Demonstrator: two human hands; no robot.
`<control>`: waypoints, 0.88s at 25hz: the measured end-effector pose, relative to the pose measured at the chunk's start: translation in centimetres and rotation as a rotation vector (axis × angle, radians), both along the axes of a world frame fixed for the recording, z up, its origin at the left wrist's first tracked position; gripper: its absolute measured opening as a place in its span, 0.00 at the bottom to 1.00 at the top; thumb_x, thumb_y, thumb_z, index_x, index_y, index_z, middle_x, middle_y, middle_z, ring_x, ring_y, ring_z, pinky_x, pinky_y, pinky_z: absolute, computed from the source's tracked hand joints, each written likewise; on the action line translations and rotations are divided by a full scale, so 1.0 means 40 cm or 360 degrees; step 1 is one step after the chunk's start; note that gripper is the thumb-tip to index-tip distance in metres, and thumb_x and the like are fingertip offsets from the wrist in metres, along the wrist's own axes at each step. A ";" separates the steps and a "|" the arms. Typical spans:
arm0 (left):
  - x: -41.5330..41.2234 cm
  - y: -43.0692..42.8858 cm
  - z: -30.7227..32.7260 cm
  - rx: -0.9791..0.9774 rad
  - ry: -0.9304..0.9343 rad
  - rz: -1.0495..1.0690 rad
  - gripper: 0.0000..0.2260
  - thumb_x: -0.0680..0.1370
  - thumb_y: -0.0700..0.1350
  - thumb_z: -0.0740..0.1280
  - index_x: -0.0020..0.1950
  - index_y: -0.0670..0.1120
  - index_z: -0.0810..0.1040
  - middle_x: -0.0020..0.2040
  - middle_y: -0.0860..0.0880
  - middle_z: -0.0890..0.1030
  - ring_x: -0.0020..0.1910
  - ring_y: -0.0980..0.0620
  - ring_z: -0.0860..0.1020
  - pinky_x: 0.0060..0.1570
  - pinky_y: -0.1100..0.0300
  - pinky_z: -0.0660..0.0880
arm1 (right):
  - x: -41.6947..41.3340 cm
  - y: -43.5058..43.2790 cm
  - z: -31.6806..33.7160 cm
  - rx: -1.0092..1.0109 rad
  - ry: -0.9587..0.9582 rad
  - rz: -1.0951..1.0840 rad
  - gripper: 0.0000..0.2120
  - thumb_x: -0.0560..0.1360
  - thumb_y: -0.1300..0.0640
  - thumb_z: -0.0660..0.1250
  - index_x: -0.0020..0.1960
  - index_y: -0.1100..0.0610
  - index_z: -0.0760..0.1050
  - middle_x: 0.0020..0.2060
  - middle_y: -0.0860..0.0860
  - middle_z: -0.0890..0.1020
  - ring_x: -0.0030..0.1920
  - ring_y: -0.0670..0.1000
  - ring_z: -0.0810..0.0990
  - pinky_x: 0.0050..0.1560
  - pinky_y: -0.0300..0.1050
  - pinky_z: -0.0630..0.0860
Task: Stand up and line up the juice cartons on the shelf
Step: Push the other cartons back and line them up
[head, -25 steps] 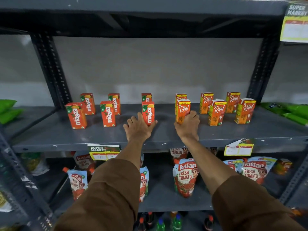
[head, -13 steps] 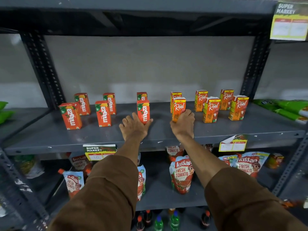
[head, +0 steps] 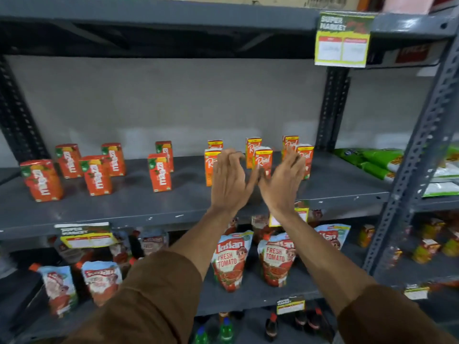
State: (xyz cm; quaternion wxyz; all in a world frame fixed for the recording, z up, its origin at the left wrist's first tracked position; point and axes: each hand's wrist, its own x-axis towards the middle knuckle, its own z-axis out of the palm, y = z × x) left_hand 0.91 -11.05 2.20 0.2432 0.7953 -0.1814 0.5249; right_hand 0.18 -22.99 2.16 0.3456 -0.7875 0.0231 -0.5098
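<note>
Left hand (head: 229, 181): raised, fingers loosely curled, holding nothing
Right hand (head: 283, 181): fingers spread, empty
Real cartons (head: 263, 161): upright on shelf (head: 149, 207); behind both hands
Maaza cartons (head: 96, 175): upright; left of hands

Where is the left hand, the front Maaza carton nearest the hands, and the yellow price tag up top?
left hand (head: 229, 181), head view, back of the hand.
front Maaza carton (head: 159, 172), head view, its front face.
yellow price tag (head: 342, 40), head view, middle of the tag.
</note>
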 end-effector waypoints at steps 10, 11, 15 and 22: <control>0.124 -0.242 -0.052 -0.0584 0.0953 0.0308 0.39 0.67 0.62 0.74 0.65 0.41 0.62 0.62 0.41 0.69 0.61 0.43 0.70 0.58 0.50 0.72 | 0.152 -0.340 -0.038 0.0106 0.0770 0.0217 0.36 0.64 0.46 0.79 0.64 0.59 0.66 0.59 0.59 0.76 0.61 0.60 0.76 0.62 0.60 0.74; 0.133 -0.244 -0.056 -0.0546 0.0957 0.0329 0.37 0.68 0.61 0.73 0.65 0.41 0.62 0.62 0.41 0.70 0.61 0.42 0.71 0.58 0.50 0.72 | 0.155 -0.343 -0.040 0.0086 0.0778 0.0236 0.32 0.66 0.46 0.78 0.61 0.59 0.68 0.57 0.58 0.78 0.59 0.59 0.79 0.60 0.61 0.75; 0.132 -0.251 -0.055 -0.0445 0.0934 0.0408 0.33 0.72 0.59 0.71 0.66 0.42 0.61 0.63 0.41 0.70 0.62 0.43 0.71 0.59 0.49 0.70 | 0.152 -0.341 -0.040 0.0080 0.0747 0.0240 0.27 0.70 0.48 0.76 0.60 0.59 0.70 0.56 0.58 0.80 0.57 0.58 0.80 0.59 0.60 0.76; 0.122 -0.265 -0.050 -0.0298 0.1010 0.0516 0.33 0.74 0.62 0.66 0.68 0.43 0.60 0.65 0.41 0.69 0.64 0.42 0.70 0.62 0.48 0.67 | 0.158 -0.337 -0.043 -0.0027 0.0787 0.0180 0.28 0.73 0.48 0.73 0.66 0.60 0.68 0.62 0.58 0.77 0.64 0.59 0.77 0.65 0.60 0.72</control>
